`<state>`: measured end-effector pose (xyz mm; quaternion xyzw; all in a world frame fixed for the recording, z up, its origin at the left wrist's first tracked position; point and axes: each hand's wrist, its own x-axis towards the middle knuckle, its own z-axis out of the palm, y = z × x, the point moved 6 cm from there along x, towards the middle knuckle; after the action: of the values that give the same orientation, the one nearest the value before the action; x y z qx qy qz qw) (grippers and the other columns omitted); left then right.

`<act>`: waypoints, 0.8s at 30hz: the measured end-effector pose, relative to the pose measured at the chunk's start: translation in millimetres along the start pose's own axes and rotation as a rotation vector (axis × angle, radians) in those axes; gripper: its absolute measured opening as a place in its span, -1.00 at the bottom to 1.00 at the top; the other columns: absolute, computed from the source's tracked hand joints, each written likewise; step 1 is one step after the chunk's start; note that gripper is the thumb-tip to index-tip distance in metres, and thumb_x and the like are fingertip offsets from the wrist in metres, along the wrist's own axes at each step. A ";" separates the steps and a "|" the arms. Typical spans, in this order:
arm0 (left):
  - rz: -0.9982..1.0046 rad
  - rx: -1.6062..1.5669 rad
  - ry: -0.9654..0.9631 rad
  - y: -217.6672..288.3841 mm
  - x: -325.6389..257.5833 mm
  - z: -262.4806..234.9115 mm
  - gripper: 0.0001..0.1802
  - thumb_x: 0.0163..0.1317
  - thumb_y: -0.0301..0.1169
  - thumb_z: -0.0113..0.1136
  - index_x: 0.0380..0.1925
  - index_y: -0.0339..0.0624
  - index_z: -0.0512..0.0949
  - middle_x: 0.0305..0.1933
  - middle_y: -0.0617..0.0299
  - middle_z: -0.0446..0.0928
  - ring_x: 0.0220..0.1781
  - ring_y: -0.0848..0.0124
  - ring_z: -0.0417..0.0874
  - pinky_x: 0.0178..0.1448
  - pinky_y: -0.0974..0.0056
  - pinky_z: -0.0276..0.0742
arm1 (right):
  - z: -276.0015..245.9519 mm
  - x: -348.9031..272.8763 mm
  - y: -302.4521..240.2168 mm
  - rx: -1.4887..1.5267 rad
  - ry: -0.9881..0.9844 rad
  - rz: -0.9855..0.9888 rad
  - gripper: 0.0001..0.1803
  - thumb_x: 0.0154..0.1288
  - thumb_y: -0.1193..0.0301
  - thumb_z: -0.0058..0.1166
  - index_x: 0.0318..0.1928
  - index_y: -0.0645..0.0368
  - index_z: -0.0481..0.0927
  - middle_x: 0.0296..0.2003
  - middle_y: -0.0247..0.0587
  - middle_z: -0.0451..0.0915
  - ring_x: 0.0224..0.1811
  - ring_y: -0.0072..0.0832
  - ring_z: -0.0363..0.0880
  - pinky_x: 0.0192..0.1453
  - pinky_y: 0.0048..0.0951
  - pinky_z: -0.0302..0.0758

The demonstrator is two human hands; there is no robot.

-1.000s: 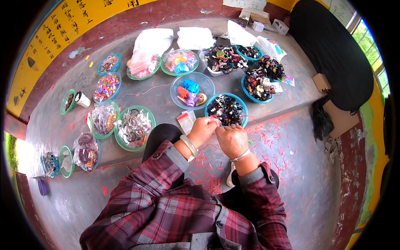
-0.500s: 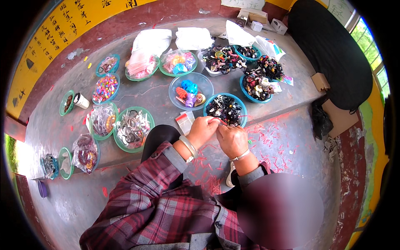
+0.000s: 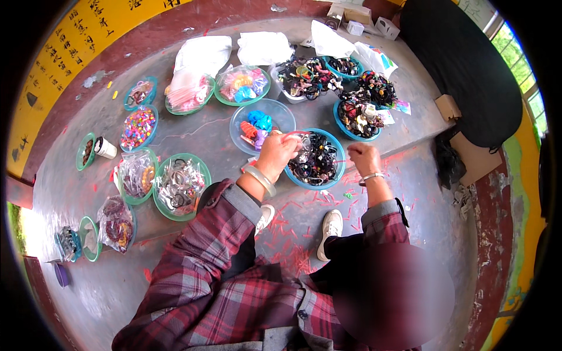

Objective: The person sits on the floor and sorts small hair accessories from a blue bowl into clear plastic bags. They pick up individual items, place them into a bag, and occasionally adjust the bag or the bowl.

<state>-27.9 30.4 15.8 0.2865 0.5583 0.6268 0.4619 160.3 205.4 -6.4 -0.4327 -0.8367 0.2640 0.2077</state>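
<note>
Two hands, apart: my left hand (image 3: 277,154) pinches a red strip (image 3: 295,134) at the blue bowl's (image 3: 316,187) left edge; whether my curled right hand (image 3: 364,158) grasps anything, I cannot tell. Scattered red scraps (image 3: 297,258) suggest much done; what is left is unclear.

The jacket (image 3: 234,298) is maroon-and-grey plaid, the thin strip (image 3: 297,133) red, the nearest bowl (image 3: 315,186) blue, the shoes (image 3: 332,224) white.
</note>
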 end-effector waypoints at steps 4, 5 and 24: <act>-0.067 -0.232 0.000 -2.5 5.6 2.0 -0.77 0.19 -0.37 -0.03 -0.22 -0.25 0.46 -0.23 0.22 0.50 -0.14 0.44 0.51 -0.06 0.36 0.40 | 38.6 5.7 24.8 -0.246 -0.208 0.081 -0.81 -0.09 0.32 -0.02 -0.45 0.03 0.63 -0.42 -0.06 0.56 -0.32 -0.17 0.55 -0.17 -0.26 0.46; -0.084 -0.257 0.016 -3.2 6.2 0.0 -0.78 0.19 -0.37 -0.03 -0.23 -0.24 0.47 -0.23 0.21 0.50 -0.14 0.43 0.51 -0.05 0.35 0.40 | 50.1 8.6 26.0 -0.292 -0.214 0.088 -0.81 -0.10 0.31 -0.02 -0.46 0.02 0.63 -0.42 -0.06 0.56 -0.32 -0.17 0.55 -0.17 -0.26 0.46; -0.084 -0.216 -0.013 -6.4 15.8 -11.4 -0.77 0.20 -0.35 -0.06 -0.23 -0.26 0.46 -0.25 0.20 0.49 -0.15 0.44 0.51 -0.09 0.37 0.39 | 100.2 28.8 38.9 0.544 -0.355 0.304 -0.93 -0.04 0.44 0.11 -0.48 0.14 0.54 -0.53 -0.40 0.53 -0.49 -0.56 0.49 -0.38 -0.50 0.44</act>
<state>-42.7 39.4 4.7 0.2155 0.4962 0.6613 0.5197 110.9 222.1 -104.8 -0.4286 -0.6848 0.5760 0.1251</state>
